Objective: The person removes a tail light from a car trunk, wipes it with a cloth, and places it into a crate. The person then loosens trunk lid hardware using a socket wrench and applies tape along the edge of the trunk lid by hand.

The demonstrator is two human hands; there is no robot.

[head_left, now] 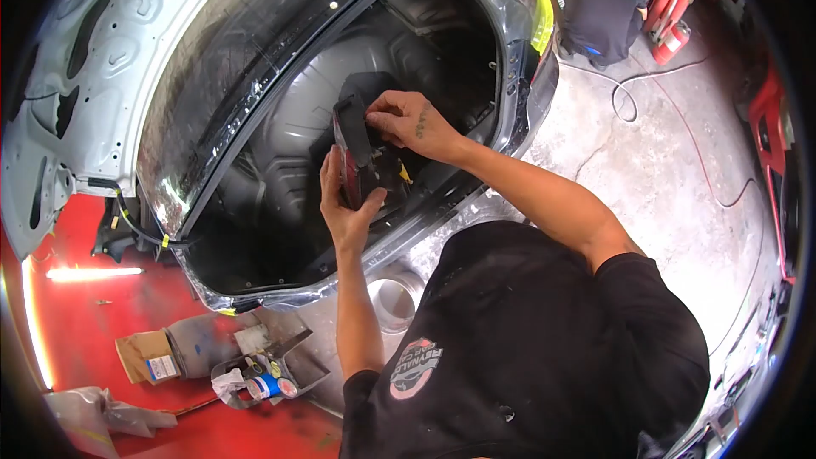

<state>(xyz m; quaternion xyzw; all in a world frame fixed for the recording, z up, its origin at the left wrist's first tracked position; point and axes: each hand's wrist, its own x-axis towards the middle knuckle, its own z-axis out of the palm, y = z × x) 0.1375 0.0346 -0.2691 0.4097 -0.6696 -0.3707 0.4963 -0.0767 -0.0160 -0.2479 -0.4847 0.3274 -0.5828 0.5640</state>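
Note:
My left hand (347, 214) grips a car tail light (349, 172) from below, thumb on one side and fingers on the other. The lamp has a dark red lens and a black back with a small yellow part, and it is held upright over the open trunk (293, 110). At its upper end, my right hand (418, 126) is closed, thumb and fingertips pinched together against the black back. Whatever sits between those fingertips is too small and dark to make out.
The raised trunk lid (93, 51) stands at the left. On the red floor lie a cardboard box (143, 355) and a tray with a blue-labelled can (265, 386). A co-worker (599, 8) crouches at upper right near a red extinguisher (671, 42); cables (625, 93) cross the floor.

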